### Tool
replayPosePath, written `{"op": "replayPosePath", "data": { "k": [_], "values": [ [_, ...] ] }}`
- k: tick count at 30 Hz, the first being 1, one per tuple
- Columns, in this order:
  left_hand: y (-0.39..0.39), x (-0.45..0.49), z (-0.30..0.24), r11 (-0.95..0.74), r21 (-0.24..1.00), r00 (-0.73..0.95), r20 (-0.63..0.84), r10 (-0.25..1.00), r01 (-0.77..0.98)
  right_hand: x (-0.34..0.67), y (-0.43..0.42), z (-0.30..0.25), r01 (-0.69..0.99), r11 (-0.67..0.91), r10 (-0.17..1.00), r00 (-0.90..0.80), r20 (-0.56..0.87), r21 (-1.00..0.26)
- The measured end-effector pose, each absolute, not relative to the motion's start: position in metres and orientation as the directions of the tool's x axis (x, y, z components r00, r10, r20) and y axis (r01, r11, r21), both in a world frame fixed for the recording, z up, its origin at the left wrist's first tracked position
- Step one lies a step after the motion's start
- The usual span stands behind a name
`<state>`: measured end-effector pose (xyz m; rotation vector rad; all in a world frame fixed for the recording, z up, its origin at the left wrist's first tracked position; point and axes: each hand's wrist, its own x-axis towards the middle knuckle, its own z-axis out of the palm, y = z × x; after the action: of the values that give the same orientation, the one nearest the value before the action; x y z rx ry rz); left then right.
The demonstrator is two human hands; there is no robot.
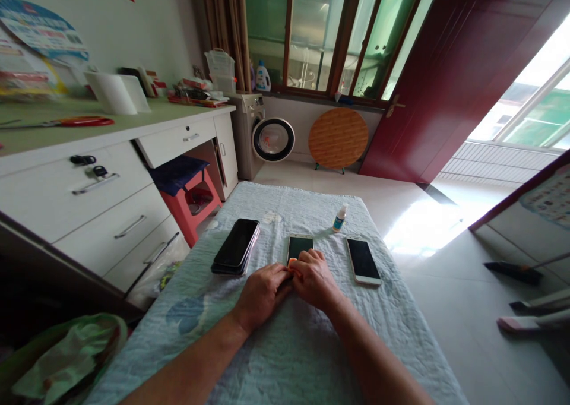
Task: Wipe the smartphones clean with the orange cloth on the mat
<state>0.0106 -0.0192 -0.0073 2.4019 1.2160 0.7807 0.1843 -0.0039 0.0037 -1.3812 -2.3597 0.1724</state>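
Head view, as I am watching it remotely, ordered from near to far. In the foreground, a pale blue quilted cover [289,357] is lying beneath both forearms. The left hand [262,289] is bending its fingers near the lower left of the middle smartphone [300,246]; I am not able to tell whether it is gripping anything. The right hand [314,277] is closing its fingers on a small orange item [292,263], too hidden for me to identify, and is covering the phone's lower part. That phone is lying screen up on the cover, its dark upper screen showing. To its left, a stack of smartphones [237,244] is resting, the top one dark-faced; to its right, a white-framed smartphone [364,259] is lying face up. Just beyond, between these two right-hand phones, a small white-capped bottle [339,218] is standing. Farther off, a navy-topped pink stool [180,174] is standing beside the white drawer unit [95,221]. In the background, I am seeing a front-loading washing machine [247,138] with its round door hanging open, a round wooden tabletop [338,138] leaning near the wall, and a dark red door [423,78] standing ajar.
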Motion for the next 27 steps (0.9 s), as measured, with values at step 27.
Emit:
{"op": "replayPosePath", "data": {
  "k": [27],
  "values": [
    [-0.016,0.009,-0.01,-0.596,0.455,0.497,0.329,0.803,0.662,0.192,0.003,0.005,0.889,0.388,0.91,-0.327,0.256,-0.242]
  ]
}}
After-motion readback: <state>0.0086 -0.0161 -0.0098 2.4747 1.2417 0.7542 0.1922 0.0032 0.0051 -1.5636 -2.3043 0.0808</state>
